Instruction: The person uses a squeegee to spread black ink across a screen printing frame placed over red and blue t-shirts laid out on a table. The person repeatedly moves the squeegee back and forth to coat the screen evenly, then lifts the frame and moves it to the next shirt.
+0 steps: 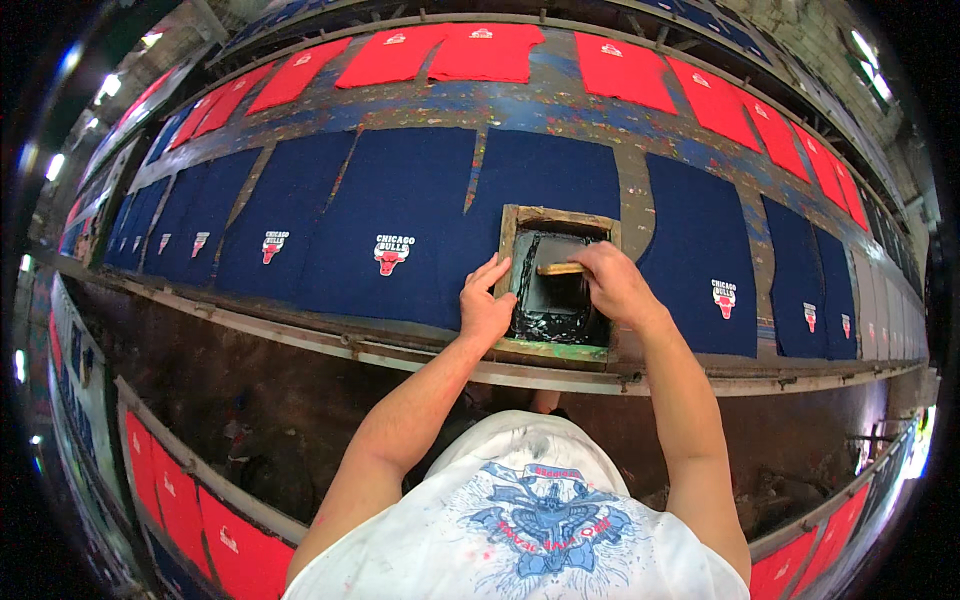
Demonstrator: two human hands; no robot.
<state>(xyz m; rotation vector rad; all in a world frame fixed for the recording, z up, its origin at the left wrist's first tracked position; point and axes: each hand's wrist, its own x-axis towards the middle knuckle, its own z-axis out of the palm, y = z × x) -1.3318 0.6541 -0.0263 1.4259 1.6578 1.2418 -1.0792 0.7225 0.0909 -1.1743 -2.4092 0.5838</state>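
A wooden-framed printing screen (510, 235) lies on a navy fabric panel (550, 165) on the long table. Black ink (555, 325) coats the inside of the frame. My left hand (487, 300) rests on the frame's left side, fingers on the wood and thumb apart from them. Inside the frame, my right hand (615, 283) is closed around a squeegee (560, 268) with a wooden edge, near the frame's upper right part. The print area under the screen is hidden. Left of the frame, another navy panel (345, 210) bears a white and red bull-head print.
More navy panels with prints (705, 250) lie along the near side of the table. Red panels (490, 55) line its far side. A rail (400, 355) runs along the near edge. Behind me, other tables hold red panels (225, 550).
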